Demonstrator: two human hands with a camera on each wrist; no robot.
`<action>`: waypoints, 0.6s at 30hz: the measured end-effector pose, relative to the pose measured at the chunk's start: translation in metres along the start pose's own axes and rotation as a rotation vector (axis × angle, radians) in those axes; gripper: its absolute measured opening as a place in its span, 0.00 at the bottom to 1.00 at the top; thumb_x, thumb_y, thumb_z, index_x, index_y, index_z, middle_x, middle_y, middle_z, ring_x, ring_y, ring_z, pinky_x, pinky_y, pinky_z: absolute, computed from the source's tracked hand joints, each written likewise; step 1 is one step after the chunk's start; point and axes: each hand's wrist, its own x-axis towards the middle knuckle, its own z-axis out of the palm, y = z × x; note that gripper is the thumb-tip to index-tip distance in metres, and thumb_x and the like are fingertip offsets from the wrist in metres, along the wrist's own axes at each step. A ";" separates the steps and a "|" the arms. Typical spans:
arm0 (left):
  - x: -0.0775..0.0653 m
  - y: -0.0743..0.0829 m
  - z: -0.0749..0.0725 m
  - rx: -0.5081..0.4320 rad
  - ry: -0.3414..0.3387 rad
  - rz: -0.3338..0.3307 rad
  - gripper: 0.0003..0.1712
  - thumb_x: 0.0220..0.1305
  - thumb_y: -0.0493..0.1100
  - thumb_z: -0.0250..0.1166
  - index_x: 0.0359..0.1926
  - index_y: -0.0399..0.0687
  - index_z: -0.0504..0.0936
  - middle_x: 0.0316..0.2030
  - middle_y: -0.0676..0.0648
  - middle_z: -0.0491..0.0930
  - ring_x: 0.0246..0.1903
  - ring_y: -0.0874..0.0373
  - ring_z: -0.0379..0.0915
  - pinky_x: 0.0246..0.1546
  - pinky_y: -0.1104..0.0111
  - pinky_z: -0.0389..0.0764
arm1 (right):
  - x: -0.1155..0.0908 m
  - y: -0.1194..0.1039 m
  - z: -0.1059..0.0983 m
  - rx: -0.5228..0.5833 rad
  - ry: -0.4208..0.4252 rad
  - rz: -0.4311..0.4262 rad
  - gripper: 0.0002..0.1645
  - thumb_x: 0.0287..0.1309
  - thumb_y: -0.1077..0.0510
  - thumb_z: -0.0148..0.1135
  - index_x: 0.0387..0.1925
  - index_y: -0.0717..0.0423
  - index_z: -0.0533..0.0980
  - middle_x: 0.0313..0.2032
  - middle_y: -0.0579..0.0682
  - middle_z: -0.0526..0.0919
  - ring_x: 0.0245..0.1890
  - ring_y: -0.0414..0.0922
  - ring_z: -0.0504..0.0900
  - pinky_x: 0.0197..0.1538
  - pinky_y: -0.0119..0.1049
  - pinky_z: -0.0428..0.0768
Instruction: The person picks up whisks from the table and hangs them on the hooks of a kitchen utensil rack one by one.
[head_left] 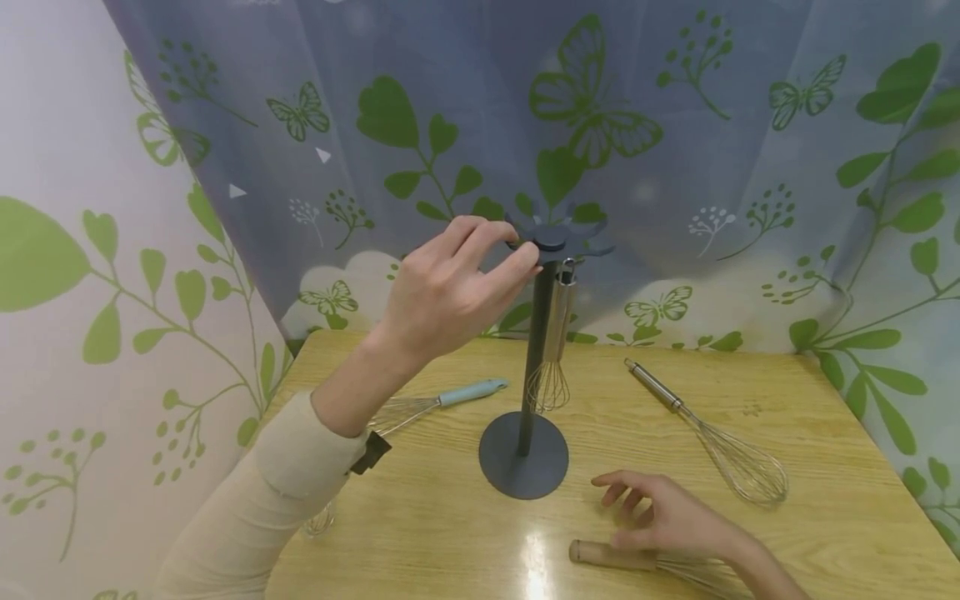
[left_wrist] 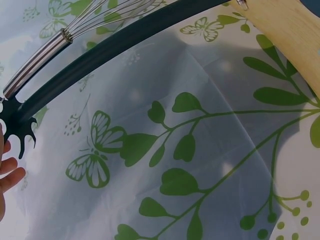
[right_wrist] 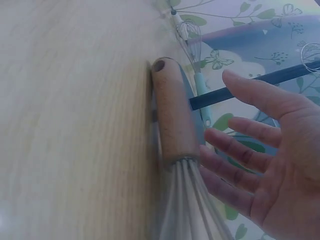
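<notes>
Closely placed: right hand [head_left: 667, 517] and wooden-handled whisk [head_left: 611, 556], the latter lying flat on the near part of the table [head_left: 420, 533]. Handle sits on the person's side of the palm and a little to the left. Butt end points left; wires run off to the near right and pass below the right forearm. Long axis therefore mostly crosswise, slanting toward the person at the wire end.

Right grip: nothing grasped. Fingers extended and spread, thumb apart, palm turned to the handle in the right wrist view. Fingertips partly hidden behind handle and wires; cannot tell whether any touch.

Left hand [head_left: 450, 287] well apart from that whisk, up at the hooked top of the dark rack [head_left: 538, 333]. Thumb and forefinger lie at the edge of the hooks; whether they pinch one, cannot tell. The left wrist view shows only some fingers near the hooks. Of the two hands, the right is plainly nearer the wooden handle.

Rack upright, round base on the table, beyond and left of the right hand. Small steel whisk [head_left: 558, 317] hangs from it, wires down, alongside the pole.

Also lying on the table: blue-handled whisk [head_left: 472, 392] left of the rack, large steel whisk [head_left: 678, 404] right of it. More wires [head_left: 320, 523] show beside the left sleeve [head_left: 262, 492].
</notes>
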 end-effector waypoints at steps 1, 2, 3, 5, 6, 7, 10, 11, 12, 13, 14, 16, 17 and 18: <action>0.000 0.000 0.000 0.000 0.000 0.000 0.02 0.69 0.41 0.71 0.39 0.50 0.85 0.36 0.45 0.84 0.34 0.50 0.82 0.27 0.66 0.84 | 0.000 0.001 0.001 0.008 -0.007 0.001 0.41 0.62 0.52 0.76 0.71 0.63 0.71 0.53 0.59 0.84 0.44 0.39 0.82 0.42 0.33 0.87; 0.000 0.000 0.000 0.000 0.000 -0.001 0.02 0.69 0.42 0.70 0.39 0.50 0.85 0.35 0.45 0.84 0.34 0.50 0.82 0.27 0.66 0.84 | 0.000 0.002 0.002 0.018 -0.014 0.003 0.41 0.62 0.52 0.76 0.71 0.64 0.71 0.53 0.60 0.84 0.44 0.40 0.82 0.43 0.33 0.87; 0.000 0.000 0.000 -0.001 0.000 -0.002 0.02 0.70 0.42 0.70 0.39 0.50 0.85 0.35 0.45 0.84 0.34 0.50 0.82 0.27 0.66 0.84 | 0.000 0.002 0.002 0.024 -0.019 0.008 0.41 0.62 0.52 0.76 0.71 0.63 0.71 0.53 0.60 0.84 0.43 0.39 0.83 0.43 0.32 0.87; 0.000 0.000 -0.001 -0.002 -0.003 -0.002 0.02 0.70 0.42 0.70 0.39 0.50 0.85 0.36 0.45 0.84 0.34 0.50 0.82 0.27 0.66 0.84 | 0.000 0.003 0.004 0.034 -0.026 0.019 0.41 0.62 0.52 0.77 0.71 0.63 0.71 0.52 0.59 0.84 0.43 0.39 0.82 0.43 0.31 0.86; 0.000 0.000 -0.001 -0.001 -0.005 -0.002 0.02 0.70 0.42 0.70 0.39 0.50 0.85 0.36 0.45 0.84 0.34 0.50 0.82 0.27 0.66 0.84 | 0.000 0.003 0.005 0.034 -0.027 0.021 0.41 0.62 0.51 0.77 0.71 0.62 0.71 0.52 0.58 0.84 0.42 0.39 0.82 0.42 0.31 0.86; -0.001 0.000 -0.001 -0.003 -0.008 -0.001 0.02 0.71 0.42 0.70 0.39 0.50 0.85 0.36 0.45 0.84 0.34 0.50 0.82 0.27 0.66 0.84 | 0.000 0.004 0.005 0.036 -0.028 0.024 0.41 0.62 0.51 0.77 0.71 0.62 0.72 0.52 0.58 0.84 0.42 0.38 0.82 0.42 0.31 0.86; -0.001 0.000 -0.001 0.000 -0.014 0.001 0.02 0.71 0.42 0.69 0.39 0.50 0.85 0.36 0.45 0.84 0.34 0.50 0.82 0.27 0.67 0.84 | 0.000 0.005 0.007 0.044 -0.032 0.016 0.40 0.61 0.52 0.77 0.70 0.63 0.72 0.51 0.58 0.84 0.41 0.38 0.82 0.42 0.30 0.85; -0.001 0.000 -0.001 0.000 -0.015 0.002 0.02 0.71 0.42 0.69 0.39 0.50 0.85 0.36 0.45 0.84 0.34 0.50 0.82 0.26 0.67 0.84 | 0.000 0.005 0.008 0.051 -0.037 0.012 0.40 0.62 0.52 0.77 0.69 0.63 0.72 0.51 0.58 0.84 0.40 0.38 0.82 0.41 0.30 0.85; -0.001 0.000 -0.001 0.001 -0.016 0.002 0.02 0.71 0.42 0.69 0.39 0.50 0.85 0.36 0.45 0.84 0.34 0.50 0.82 0.26 0.67 0.84 | 0.000 0.005 0.009 0.055 -0.040 0.010 0.39 0.62 0.52 0.76 0.69 0.64 0.73 0.50 0.58 0.84 0.40 0.38 0.82 0.41 0.30 0.84; -0.001 0.001 -0.001 0.001 -0.016 0.002 0.02 0.71 0.42 0.69 0.39 0.50 0.85 0.36 0.45 0.84 0.34 0.50 0.82 0.26 0.67 0.84 | 0.000 0.005 0.009 0.057 -0.042 0.008 0.39 0.62 0.52 0.76 0.69 0.64 0.73 0.50 0.58 0.84 0.40 0.39 0.82 0.40 0.30 0.84; -0.001 0.001 -0.001 0.002 -0.016 0.002 0.03 0.71 0.43 0.70 0.39 0.50 0.85 0.36 0.45 0.84 0.34 0.50 0.82 0.26 0.67 0.84 | 0.000 0.005 0.010 0.060 -0.043 0.012 0.39 0.62 0.52 0.76 0.68 0.64 0.73 0.50 0.58 0.84 0.40 0.39 0.82 0.40 0.30 0.84; -0.001 0.001 -0.001 0.002 -0.015 0.002 0.03 0.71 0.43 0.70 0.39 0.50 0.85 0.36 0.45 0.84 0.34 0.50 0.82 0.27 0.67 0.84 | 0.000 0.005 0.011 0.062 -0.049 0.026 0.38 0.63 0.51 0.76 0.68 0.63 0.73 0.50 0.58 0.84 0.41 0.38 0.82 0.41 0.30 0.84; -0.001 0.001 -0.001 0.001 -0.016 0.001 0.03 0.71 0.43 0.70 0.39 0.50 0.85 0.36 0.45 0.84 0.34 0.50 0.82 0.27 0.67 0.84 | 0.000 0.005 0.011 0.060 -0.050 0.038 0.38 0.63 0.50 0.76 0.68 0.61 0.74 0.51 0.58 0.84 0.42 0.38 0.82 0.41 0.29 0.84; -0.001 0.001 -0.001 0.000 -0.016 0.001 0.03 0.71 0.43 0.70 0.39 0.50 0.85 0.36 0.45 0.84 0.34 0.50 0.82 0.28 0.67 0.85 | 0.000 0.005 0.012 0.059 -0.052 0.050 0.37 0.63 0.50 0.76 0.68 0.60 0.74 0.51 0.57 0.84 0.42 0.37 0.83 0.42 0.29 0.84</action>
